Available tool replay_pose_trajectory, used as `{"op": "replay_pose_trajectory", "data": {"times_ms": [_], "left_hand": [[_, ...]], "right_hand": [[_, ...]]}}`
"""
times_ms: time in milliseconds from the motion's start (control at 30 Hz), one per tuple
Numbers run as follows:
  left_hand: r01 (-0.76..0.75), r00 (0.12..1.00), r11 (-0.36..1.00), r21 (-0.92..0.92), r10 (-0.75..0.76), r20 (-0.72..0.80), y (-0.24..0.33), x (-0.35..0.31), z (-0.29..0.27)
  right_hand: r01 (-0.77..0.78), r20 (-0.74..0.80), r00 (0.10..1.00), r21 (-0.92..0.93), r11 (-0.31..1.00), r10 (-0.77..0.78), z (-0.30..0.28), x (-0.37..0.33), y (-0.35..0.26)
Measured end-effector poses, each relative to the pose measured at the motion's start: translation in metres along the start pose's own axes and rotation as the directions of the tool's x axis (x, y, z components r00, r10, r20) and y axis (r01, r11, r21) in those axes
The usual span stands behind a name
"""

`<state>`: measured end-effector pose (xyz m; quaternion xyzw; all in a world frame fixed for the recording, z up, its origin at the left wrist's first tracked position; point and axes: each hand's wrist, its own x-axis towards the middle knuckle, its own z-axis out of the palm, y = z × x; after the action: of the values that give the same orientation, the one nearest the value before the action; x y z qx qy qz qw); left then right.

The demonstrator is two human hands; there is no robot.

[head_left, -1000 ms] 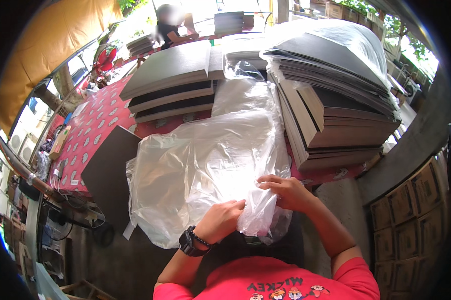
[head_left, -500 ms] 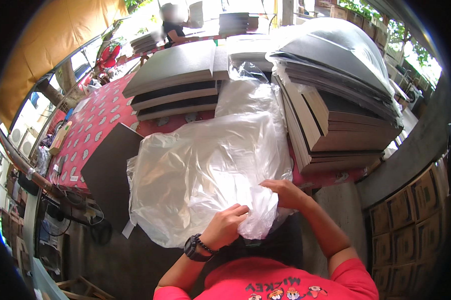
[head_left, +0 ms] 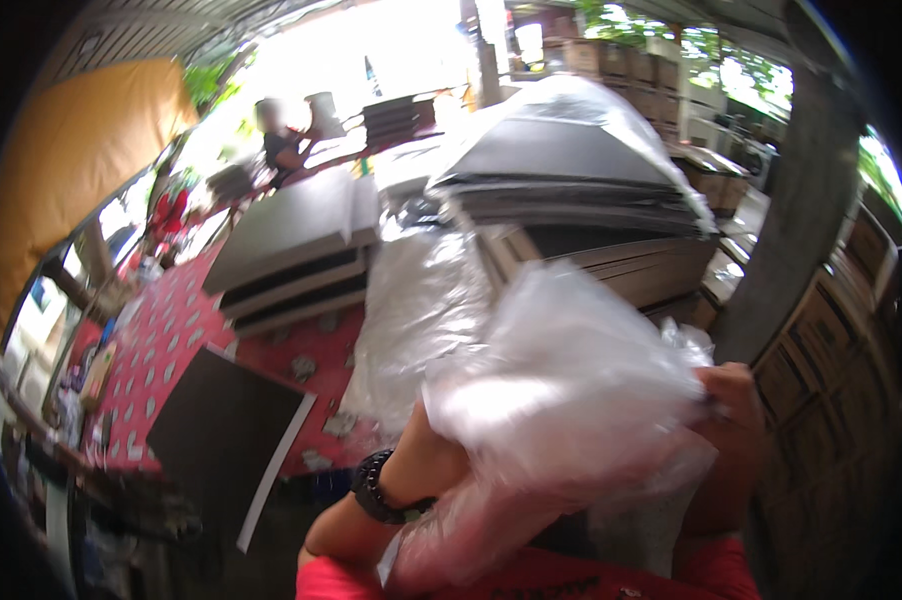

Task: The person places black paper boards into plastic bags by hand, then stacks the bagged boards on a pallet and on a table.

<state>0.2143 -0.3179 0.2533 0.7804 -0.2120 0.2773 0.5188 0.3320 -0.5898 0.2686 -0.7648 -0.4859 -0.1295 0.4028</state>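
Note:
A large clear plastic bag (head_left: 561, 400), crumpled and blurred by motion, is held up in front of my chest. My right hand (head_left: 728, 415) is closed on its right edge, the fingers smeared by motion. My left hand (head_left: 429, 452) is at the bag's left side, its fingers hidden by the plastic. On the table beyond lies more clear plastic sheeting (head_left: 426, 300). To the left, a dark flat board (head_left: 226, 430) with a white edge strip overhangs the table's near edge.
Dark boards are stacked on the red patterned table (head_left: 171, 340): one stack (head_left: 281, 225) at centre left, and a taller plastic-covered stack (head_left: 571, 160) at right. Brown cartons (head_left: 821, 370) stand by a grey post (head_left: 796, 210). Another person (head_left: 283, 150) holds a board at the back.
The plastic bag has been lifted off the table and toward me. My right hand has moved right and the left slightly left. My view has turned right.

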Motion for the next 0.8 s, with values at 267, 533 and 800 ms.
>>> {"op": "replay_pose_trajectory", "data": {"times_ms": [267, 533, 800], "left_hand": [[0.335, 0.934, 0.872, -0.358, -0.358, 0.003, -0.115, -0.014, 0.054], [0.407, 0.912, 0.845, -0.346, -0.400, 0.096, -0.109, -0.010, 0.055], [0.204, 0.944, 0.974, -0.096, -0.170, 0.283, -0.116, -0.006, 0.054]], "right_hand": [[-0.496, 0.399, 0.797, 0.002, 0.868, 0.454, 0.053, -0.030, 0.090], [-0.274, -0.227, 0.913, 0.273, 0.922, 0.339, 0.052, 0.037, 0.104], [0.208, -0.120, 0.934, -0.585, 0.784, -0.337, 0.068, 0.108, 0.124]]}}
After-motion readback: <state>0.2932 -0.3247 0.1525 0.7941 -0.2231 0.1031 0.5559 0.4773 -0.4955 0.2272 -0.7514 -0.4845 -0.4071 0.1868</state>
